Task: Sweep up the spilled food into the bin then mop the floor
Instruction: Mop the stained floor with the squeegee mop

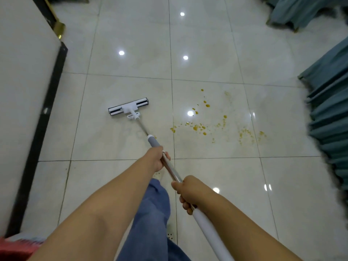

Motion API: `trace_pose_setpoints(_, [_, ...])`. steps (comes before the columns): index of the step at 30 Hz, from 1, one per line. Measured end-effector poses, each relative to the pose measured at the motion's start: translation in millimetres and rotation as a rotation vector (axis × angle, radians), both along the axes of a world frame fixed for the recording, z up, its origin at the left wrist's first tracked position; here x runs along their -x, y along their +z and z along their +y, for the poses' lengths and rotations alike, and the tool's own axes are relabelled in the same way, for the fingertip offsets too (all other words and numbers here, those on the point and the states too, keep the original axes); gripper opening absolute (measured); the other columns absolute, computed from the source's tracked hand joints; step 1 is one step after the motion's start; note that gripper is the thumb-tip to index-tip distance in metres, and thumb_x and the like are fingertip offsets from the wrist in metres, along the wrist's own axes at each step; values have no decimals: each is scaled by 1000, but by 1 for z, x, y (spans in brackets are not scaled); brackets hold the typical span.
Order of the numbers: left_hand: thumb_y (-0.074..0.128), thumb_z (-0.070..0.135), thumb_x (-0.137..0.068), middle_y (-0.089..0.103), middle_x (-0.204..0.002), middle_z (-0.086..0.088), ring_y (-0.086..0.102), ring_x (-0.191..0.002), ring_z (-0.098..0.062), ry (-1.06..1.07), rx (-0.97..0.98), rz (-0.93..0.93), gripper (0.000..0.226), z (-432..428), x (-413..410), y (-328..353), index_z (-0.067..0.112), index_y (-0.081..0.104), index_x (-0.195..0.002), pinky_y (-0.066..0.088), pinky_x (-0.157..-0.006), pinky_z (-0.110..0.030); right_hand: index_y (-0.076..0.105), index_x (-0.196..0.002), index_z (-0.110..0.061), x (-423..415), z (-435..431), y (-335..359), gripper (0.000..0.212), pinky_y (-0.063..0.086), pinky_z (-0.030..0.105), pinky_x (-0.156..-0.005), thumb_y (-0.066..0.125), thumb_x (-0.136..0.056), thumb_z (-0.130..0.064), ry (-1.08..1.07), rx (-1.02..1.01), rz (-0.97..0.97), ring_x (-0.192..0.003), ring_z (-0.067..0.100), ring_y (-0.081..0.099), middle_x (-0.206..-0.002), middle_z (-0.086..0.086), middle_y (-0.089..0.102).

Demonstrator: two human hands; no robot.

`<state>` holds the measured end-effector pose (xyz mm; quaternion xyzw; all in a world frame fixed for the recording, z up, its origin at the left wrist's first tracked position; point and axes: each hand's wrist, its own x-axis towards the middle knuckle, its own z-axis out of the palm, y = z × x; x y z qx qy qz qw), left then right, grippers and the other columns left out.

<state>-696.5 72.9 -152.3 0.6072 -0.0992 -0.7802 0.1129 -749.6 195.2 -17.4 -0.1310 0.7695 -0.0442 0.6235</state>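
Fingers (185, 205) clenched on a silver metal mop pole (172, 170)

Left hand (157, 158) and right hand (188, 193) both grasp it. Its flat white mop head (128, 108) rests on glossy cream floor tiles (122, 87), left of scattered orange spots (199, 127), perhaps sauce.

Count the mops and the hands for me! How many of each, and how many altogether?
Mop: 1
Hands: 2, the left hand and the right hand, both gripping the mop's pole
Total: 3
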Motion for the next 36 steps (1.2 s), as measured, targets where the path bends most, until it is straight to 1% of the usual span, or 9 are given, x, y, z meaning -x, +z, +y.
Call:
trace_pose_setpoints(4, [35,14,-101,36,-65,-5,34,-50,-13,43,-7,-10,21,-71,23,-12,9,37,-81,39,-34,-16,52,-112,2,25,-70,-13,37,42,26,-47,48,-96,-31,14,3,12,-47,17,45,-65,11,49])
trace_pose_setpoints(8, [34,14,-101,37,-67,-7,36,-45,-16,72,3,-29,10,-147,46,-22,7,37,-95,40,-33,-16,49,-90,-5,48,-144,-26,28,39,27,-46,48,-96,-32,53,5,10,-47,19,44,-64,11,47])
trace_pose_setpoints(12, [33,14,-101,35,-65,-6,33,-49,-16,59,-3,-71,25,-207,67,-28,9,34,-77,41,-33,-16,49,-89,-4,72,-205,-33,30,39,29,-49,47,-96,-33,52,-11,0,-46,20,43,-62,13,47])
trace_pose_setpoints(17, [34,8,-100,36,-67,-6,36,-51,-14,55,-10,-111,22,-232,94,-34,9,35,-78,43,-39,-20,45,-87,-4,103,-232,-41,31,40,30,-47,46,-98,-33,106,-41,1,-49,20,43,-65,11,46])
trace_pose_setpoints(22, [34,7,-99,40,-74,-8,44,-55,-16,-56,1,-129,4,-186,121,-36,5,37,-97,50,-51,-24,47,-106,-11,141,-182,-56,22,51,33,-65,45,-98,-32,223,-2,31,-69,20,51,-80,6,49])
trace_pose_setpoints(25, [36,11,-101,46,-77,-10,50,-59,-16,-119,7,-171,22,-147,155,-38,1,37,-120,53,-51,-24,49,-118,-11,179,-137,-61,32,55,34,-79,45,-98,-35,296,17,113,-83,20,58,-93,5,53])
trace_pose_setpoints(30, [39,3,-99,47,-106,-17,57,-67,-21,-196,-14,-234,42,-59,234,-32,-6,28,-139,53,-40,-24,47,-120,-10,271,-44,-53,36,38,18,-55,43,-99,-38,474,36,156,-64,8,47,-81,-2,48])
trace_pose_setpoints(32, [39,0,-98,45,-117,-19,57,-67,-23,-168,-54,-211,45,-18,270,-26,-5,25,-141,54,-40,-28,47,-120,-11,313,-2,-45,36,40,19,-59,42,-99,-39,515,30,149,-67,9,47,-88,0,50])
trace_pose_setpoints(36, [38,0,-98,51,-95,-24,57,-68,-28,-110,-189,-106,35,81,341,-7,-2,30,-132,56,-45,-38,42,-101,-20,395,97,-14,21,33,14,-49,43,-99,-41,543,-10,172,-63,5,46,-76,-7,44])
